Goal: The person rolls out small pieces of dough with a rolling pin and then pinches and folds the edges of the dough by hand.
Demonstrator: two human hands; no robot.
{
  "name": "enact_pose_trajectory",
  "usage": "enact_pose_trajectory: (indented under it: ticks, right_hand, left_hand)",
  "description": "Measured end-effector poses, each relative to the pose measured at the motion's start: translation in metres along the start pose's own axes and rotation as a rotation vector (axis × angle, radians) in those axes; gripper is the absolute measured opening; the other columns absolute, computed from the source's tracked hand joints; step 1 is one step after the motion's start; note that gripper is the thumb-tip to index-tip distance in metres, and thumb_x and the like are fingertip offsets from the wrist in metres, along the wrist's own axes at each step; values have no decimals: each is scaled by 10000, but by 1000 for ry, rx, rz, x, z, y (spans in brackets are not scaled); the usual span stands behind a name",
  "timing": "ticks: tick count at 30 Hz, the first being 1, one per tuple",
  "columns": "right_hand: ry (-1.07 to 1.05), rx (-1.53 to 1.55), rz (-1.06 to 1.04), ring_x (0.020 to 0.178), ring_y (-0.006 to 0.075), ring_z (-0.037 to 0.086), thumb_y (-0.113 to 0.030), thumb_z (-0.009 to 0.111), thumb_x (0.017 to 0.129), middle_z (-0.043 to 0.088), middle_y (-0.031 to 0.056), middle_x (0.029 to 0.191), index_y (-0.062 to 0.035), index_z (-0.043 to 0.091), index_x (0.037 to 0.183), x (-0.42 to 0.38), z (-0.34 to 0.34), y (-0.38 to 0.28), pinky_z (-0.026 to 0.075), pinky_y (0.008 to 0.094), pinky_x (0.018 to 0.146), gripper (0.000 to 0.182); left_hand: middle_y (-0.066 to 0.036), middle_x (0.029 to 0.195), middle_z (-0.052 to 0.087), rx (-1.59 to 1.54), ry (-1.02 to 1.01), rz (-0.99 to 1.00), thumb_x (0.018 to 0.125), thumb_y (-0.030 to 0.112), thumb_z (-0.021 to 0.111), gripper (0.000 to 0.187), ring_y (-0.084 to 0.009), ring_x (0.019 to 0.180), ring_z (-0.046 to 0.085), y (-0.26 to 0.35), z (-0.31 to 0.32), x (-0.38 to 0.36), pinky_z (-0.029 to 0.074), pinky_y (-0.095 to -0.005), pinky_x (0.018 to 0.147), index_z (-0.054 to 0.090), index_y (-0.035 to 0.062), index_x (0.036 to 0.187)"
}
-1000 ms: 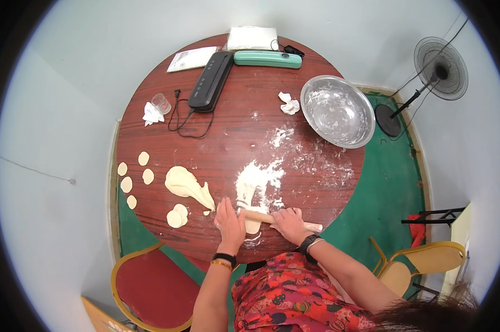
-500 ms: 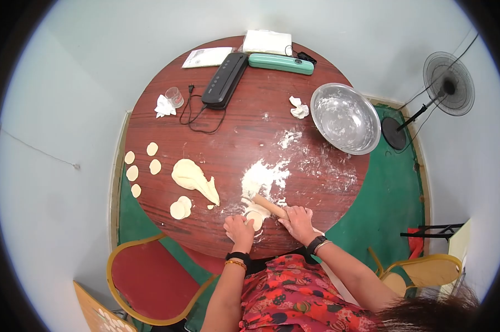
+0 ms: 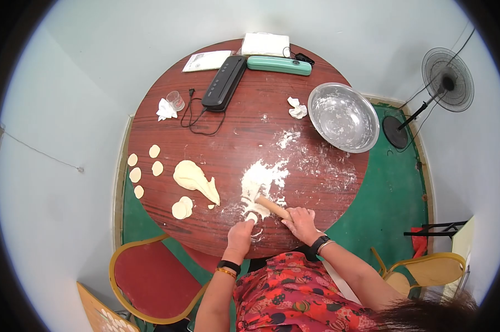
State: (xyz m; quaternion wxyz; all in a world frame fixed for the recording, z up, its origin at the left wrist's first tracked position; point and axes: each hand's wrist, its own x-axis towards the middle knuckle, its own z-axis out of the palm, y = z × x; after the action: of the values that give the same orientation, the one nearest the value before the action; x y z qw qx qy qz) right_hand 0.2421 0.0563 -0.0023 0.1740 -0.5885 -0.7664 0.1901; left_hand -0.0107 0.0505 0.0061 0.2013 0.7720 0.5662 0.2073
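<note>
My right hand point(image 3: 302, 224) is wrapped round the near end of a wooden rolling pin point(image 3: 273, 208), whose far end rests at the flour point(image 3: 263, 176). Pinched in my left hand point(image 3: 240, 237) is a small dough wrapper point(image 3: 251, 216), mostly hidden by the fingers. Left of the flour lies a long lump of dough point(image 3: 192, 176), with a tiny dough bit point(image 3: 211, 207) near its narrow end. A few overlapping wrappers point(image 3: 181, 208) sit below the lump, and several single wrappers point(image 3: 157, 168) are spread farther left.
The round wooden table point(image 3: 250, 144) also bears a large metal bowl point(image 3: 344, 117), crumpled tissue point(image 3: 297, 108), a glass point(image 3: 175, 100), a corded black appliance point(image 3: 225, 83) and a green one point(image 3: 279, 65). A red chair point(image 3: 158, 279) stands left, a fan point(image 3: 448, 83) right.
My left hand has closed over the wrapper's edge and covers more of it. The rolling pin has shifted slightly right, away from the wrapper. The view has tilted a little.
</note>
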Motion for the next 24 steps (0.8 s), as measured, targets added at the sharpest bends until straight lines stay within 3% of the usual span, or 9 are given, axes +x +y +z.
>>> enact_pose_trajectory:
  ticks: [2, 5, 6, 9, 12, 15, 18, 21, 24]
  right_hand:
    - [-2, -4, -16, 935, 273, 546, -353, 662, 871, 581, 74, 977, -116, 575, 1183, -1, 1, -1, 340, 461, 837, 402]
    - [6, -12, -41, 929, 274, 545, -356, 667, 865, 579, 77, 973, -114, 578, 1182, -3, 4, -1, 343, 459, 836, 409]
    - [13, -10, -50, 929, 274, 545, -357, 669, 864, 579, 77, 972, -113, 577, 1184, -4, 4, -1, 344, 459, 836, 413]
    - [-23, -3, -40, 951, 288, 544, -354, 661, 871, 579, 87, 987, -115, 574, 1180, -4, 5, -3, 346, 464, 859, 401]
    - [-48, -6, -32, 959, 295, 543, -353, 655, 875, 578, 91, 992, -117, 571, 1179, -4, 5, -3, 347, 467, 869, 394]
    - [-56, -33, -61, 951, 278, 543, -364, 654, 873, 579, 82, 977, -111, 581, 1173, -4, 4, -3, 349, 462, 859, 399]
    - [-67, -59, -101, 956, 268, 544, -371, 652, 873, 581, 72, 972, -115, 588, 1167, -5, 3, -7, 353, 461, 868, 395]
    - [-114, -90, -153, 961, 264, 545, -366, 647, 878, 582, 65, 970, -123, 591, 1166, -9, 6, -10, 358, 462, 881, 380]
    - [-129, -82, -263, 953, 259, 544, -361, 645, 882, 589, 57, 982, -128, 595, 1192, -16, 10, -13, 358, 458, 867, 391]
  left_hand:
    - [-161, 831, 599, 16, -136, -35, 832, 65, 637, 144, -382, 812, 601, 10, 2, -13, 498, -470, 730, 579, 48, 962]
    - [-172, 904, 610, -178, -149, 29, 811, 49, 636, 227, -383, 914, 588, 12, 11, -32, 483, -471, 808, 585, 53, 1033]
    - [-182, 1030, 608, -274, -196, -8, 795, 45, 644, 320, -384, 1031, 558, 12, 12, -35, 465, -473, 872, 587, 48, 1110]
    - [-183, 1178, 575, -142, 3, 47, 794, 58, 661, 374, -387, 1107, 532, 15, 14, -37, 466, -476, 894, 587, 36, 1160]
    - [-211, 1236, 541, -47, 77, -17, 776, 50, 691, 368, -406, 1136, 519, 24, 9, -27, 450, -480, 953, 605, 16, 1132]
    - [-217, 1243, 535, -5, -100, 34, 778, 63, 693, 389, -405, 1129, 522, 15, 12, -24, 449, -481, 953, 596, -7, 1148]
    - [-176, 1283, 520, 17, -106, 8, 829, 111, 662, 364, -382, 1170, 501, 17, 13, -31, 462, -492, 902, 590, 1, 1169]
    - [-190, 1292, 516, -112, -55, -182, 864, 126, 647, 378, -385, 1182, 497, 2, 12, -40, 460, -501, 899, 573, -1, 1212]
    - [-225, 1355, 476, -75, 158, -241, 911, 159, 592, 436, -410, 1232, 466, 1, -2, -38, 433, -512, 951, 513, -17, 1301]
